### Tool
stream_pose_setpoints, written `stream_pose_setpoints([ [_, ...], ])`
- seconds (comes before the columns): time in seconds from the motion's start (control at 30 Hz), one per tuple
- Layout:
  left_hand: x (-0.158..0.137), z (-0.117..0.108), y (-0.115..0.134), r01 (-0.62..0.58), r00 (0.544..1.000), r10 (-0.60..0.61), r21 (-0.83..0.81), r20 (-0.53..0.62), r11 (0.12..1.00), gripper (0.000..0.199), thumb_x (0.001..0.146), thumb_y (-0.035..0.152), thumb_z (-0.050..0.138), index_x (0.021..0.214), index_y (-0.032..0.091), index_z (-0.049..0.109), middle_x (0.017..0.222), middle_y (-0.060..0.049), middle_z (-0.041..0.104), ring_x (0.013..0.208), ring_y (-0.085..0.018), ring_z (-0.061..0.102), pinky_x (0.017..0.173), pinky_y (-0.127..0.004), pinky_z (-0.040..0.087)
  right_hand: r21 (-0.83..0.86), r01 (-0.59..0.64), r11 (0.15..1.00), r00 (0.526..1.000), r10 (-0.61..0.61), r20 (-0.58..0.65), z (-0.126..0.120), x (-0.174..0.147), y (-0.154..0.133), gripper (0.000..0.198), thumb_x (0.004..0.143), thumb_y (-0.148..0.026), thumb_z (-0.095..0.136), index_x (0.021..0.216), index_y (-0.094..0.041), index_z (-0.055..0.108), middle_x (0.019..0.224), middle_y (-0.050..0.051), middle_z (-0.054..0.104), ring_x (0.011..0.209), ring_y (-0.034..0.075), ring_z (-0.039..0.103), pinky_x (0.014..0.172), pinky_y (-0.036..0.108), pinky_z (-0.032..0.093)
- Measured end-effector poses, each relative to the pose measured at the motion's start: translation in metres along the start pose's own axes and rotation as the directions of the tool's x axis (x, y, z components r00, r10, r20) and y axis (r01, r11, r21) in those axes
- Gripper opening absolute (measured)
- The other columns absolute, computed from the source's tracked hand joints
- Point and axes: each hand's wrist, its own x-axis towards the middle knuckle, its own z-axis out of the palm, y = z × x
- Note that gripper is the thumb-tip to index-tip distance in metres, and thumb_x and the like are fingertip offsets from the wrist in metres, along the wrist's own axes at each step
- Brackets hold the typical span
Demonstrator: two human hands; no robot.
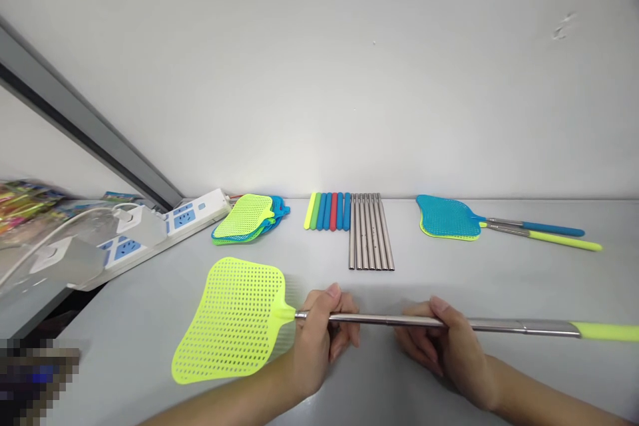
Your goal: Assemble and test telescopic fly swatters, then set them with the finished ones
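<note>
A yellow-green fly swatter (232,319) with a drawn-out telescopic metal rod is held level across the front of the table. My left hand (322,333) is closed round the rod close to the perforated head. Farther right, my right hand (446,346) grips the same rod with thumb on top and fingers curled beneath. The yellow-green handle (609,331) reaches the right edge of the view. Behind my hands lie several metal rods (370,233) side by side, next to a row of coloured handles (327,212).
Several loose swatter heads (247,216) are stacked at the back left. Two swatters with handles, a blue one (446,215) over a yellow-green one, lie at the back right. A power strip (194,210) with plugged-in adapters and a white cable runs along the left, near plastic-wrapped items (30,213).
</note>
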Motion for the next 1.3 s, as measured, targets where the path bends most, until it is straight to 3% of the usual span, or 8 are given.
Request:
stream_pose_setpoints([
  [0.33, -0.003, -0.002, -0.004, 0.003, 1.000, -0.004, 0.059, 0.023, 0.998, 0.056, 0.085, 0.040, 0.026, 0.042, 0.015, 0.053, 0.033, 0.004, 0.026, 0.033, -0.007, 0.024, 0.040, -0.024, 0.019, -0.122, -0.064, 0.990, 0.997, 0.069, 0.031, -0.007, -0.003, 0.007, 0.060, 0.081, -0.053, 0.016, 0.037, -0.020, 0.037, 0.037, -0.001, 0.032, 0.040, 0.012, 0.030, 0.044, 0.027, 0.023],
  [0.6, 0.004, -0.001, 0.005, 0.065, 0.996, -0.071, 0.120, 0.045, 0.991, 0.054, 0.086, 0.040, 0.024, 0.049, 0.014, 0.054, 0.031, 0.005, 0.031, 0.030, -0.006, 0.027, 0.040, -0.022, 0.021, 0.071, -0.137, 0.988, 0.989, 0.132, 0.062, -0.007, 0.008, -0.003, 0.064, 0.085, -0.046, 0.006, 0.040, -0.019, 0.041, 0.034, -0.003, 0.029, 0.031, 0.010, 0.026, 0.037, 0.025, 0.017],
  [0.73, 0.011, 0.000, 0.008, 0.076, 0.997, -0.078, 0.054, 0.024, 0.996, 0.054, 0.084, 0.042, 0.028, 0.045, 0.013, 0.053, 0.027, 0.005, 0.031, 0.028, -0.006, 0.026, 0.038, -0.021, 0.020, -0.140, -0.229, 0.963, 0.970, 0.238, 0.050, -0.003, 0.012, -0.013, 0.060, 0.085, -0.048, 0.016, 0.041, -0.018, 0.043, 0.032, -0.004, 0.030, 0.031, 0.009, 0.030, 0.037, 0.023, 0.020],
  [0.87, 0.013, 0.001, 0.007, 0.082, 0.996, -0.082, -0.004, 0.015, 0.997, 0.054, 0.084, 0.042, 0.031, 0.044, 0.013, 0.052, 0.026, 0.005, 0.030, 0.026, -0.005, 0.026, 0.037, -0.020, 0.021, -0.230, -0.315, 0.921, 0.930, 0.348, 0.118, 0.007, 0.009, -0.023, 0.060, 0.082, -0.053, 0.023, 0.041, -0.015, 0.046, 0.034, -0.003, 0.036, 0.033, 0.008, 0.036, 0.039, 0.021, 0.026],
  [1.03, 0.015, 0.001, 0.007, 0.078, 0.997, -0.078, -0.017, -0.012, 0.997, 0.054, 0.084, 0.042, 0.031, 0.042, 0.014, 0.048, 0.025, 0.005, 0.031, 0.027, -0.006, 0.026, 0.037, -0.020, 0.022, -0.177, -0.525, 0.833, 0.800, 0.554, 0.232, 0.026, -0.002, -0.036, 0.055, 0.077, -0.052, 0.035, 0.047, -0.009, 0.054, 0.042, 0.002, 0.046, 0.039, 0.008, 0.041, 0.046, 0.022, 0.032],
  [1.13, 0.015, 0.001, 0.007, 0.077, 0.997, -0.077, 0.008, 0.022, 0.997, 0.053, 0.084, 0.043, 0.032, 0.043, 0.014, 0.048, 0.025, 0.005, 0.031, 0.027, -0.006, 0.026, 0.037, -0.020, 0.022, -0.197, -0.434, 0.879, 0.834, 0.475, 0.282, 0.029, -0.003, -0.056, 0.052, 0.079, -0.049, 0.035, 0.052, -0.010, 0.056, 0.053, 0.005, 0.052, 0.053, 0.012, 0.050, 0.057, 0.026, 0.038],
  [1.2, 0.014, 0.001, 0.007, 0.078, 0.996, -0.079, 0.035, 0.027, 0.996, 0.053, 0.083, 0.044, 0.032, 0.044, 0.014, 0.050, 0.025, 0.005, 0.031, 0.027, -0.006, 0.027, 0.036, -0.020, 0.023, -0.334, -0.249, 0.909, 0.927, 0.323, 0.188, 0.026, 0.000, -0.073, 0.044, 0.083, -0.042, 0.035, 0.060, -0.013, 0.058, 0.064, 0.005, 0.057, 0.069, 0.015, 0.054, 0.070, 0.028, 0.038],
  [1.3, 0.014, 0.002, 0.006, 0.086, 0.996, -0.087, 0.064, 0.011, 0.994, 0.053, 0.082, 0.047, 0.033, 0.045, 0.013, 0.051, 0.025, 0.005, 0.031, 0.026, -0.006, 0.026, 0.034, -0.019, 0.023, -0.613, -0.179, 0.769, 0.980, 0.194, -0.042, 0.015, 0.008, -0.093, 0.025, 0.080, -0.039, 0.045, 0.078, -0.020, 0.061, 0.080, 0.002, 0.058, 0.083, 0.016, 0.051, 0.076, 0.026, 0.036],
])
